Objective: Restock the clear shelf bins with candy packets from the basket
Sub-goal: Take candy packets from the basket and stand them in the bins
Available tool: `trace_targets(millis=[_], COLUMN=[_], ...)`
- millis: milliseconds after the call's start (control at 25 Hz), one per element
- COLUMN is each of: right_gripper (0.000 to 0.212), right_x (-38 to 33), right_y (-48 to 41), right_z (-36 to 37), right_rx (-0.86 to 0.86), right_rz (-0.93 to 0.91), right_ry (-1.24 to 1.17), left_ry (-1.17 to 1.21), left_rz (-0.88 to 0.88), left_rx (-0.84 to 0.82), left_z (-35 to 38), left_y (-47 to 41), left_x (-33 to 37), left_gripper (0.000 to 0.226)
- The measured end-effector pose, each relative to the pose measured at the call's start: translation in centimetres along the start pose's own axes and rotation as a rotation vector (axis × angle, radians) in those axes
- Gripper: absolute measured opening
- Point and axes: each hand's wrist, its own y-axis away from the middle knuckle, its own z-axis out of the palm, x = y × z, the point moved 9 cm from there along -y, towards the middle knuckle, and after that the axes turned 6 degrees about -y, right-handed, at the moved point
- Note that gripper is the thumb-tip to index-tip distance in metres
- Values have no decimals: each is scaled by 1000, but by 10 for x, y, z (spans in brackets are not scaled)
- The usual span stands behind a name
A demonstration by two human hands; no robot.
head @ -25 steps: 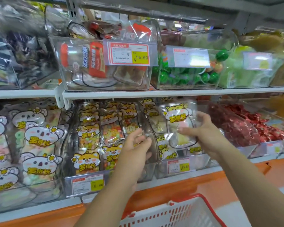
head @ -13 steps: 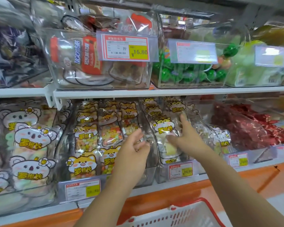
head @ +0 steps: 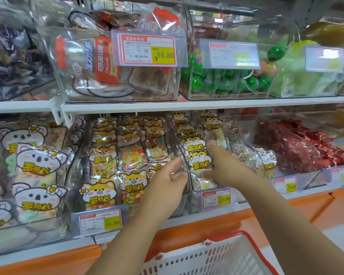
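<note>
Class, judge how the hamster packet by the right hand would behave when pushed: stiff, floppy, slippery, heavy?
Probably floppy: the hamster packet is thin, wrinkled film. Likely slippery, given its glossy glare. Seemingly light, holding small loose sweets.

Bright, even store light fell from above, and I saw almost no shadows. White glare streaked the clear plastic bin [head: 48,42] on the upper shelf and washed out the clear-sleeved price tag [head: 229,54] beside it. Toward the right edge the pale green packets [head: 306,76] smeared soft. The white shelf edge [head: 187,105] bent gently in the wide lens. My right hand [head: 222,167] was slightly blurred.
</note>
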Motion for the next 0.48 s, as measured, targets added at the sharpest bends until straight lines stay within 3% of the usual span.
trace_targets(millis=[80,160,280,320,400,480], right_gripper=[98,90,32,25,29,30], right_x=[-3,-9,-15,-12,-2,16], right_y=[7,18,52,65,88,109], right_z=[-3,-22,-57,-61,-42,12], right_rx=[13,105,344,366,202,-203], right_rz=[-20,-59,-161,-157,-92,49], right_ry=[10,-139,-435,-526,-640,-636], left_ry=[-1,20,-55,-84,-125,-166], left_rz=[19,59,155,190,182,38], left_rx=[6,40,146,157,74,-120], left_z=[1,-3,-18,-21,-16,4], left_y=[2,7,29,38,58,71], left_x=[3,7,9,4,-19,-66], left_gripper=[45,43,41,42,42,37])
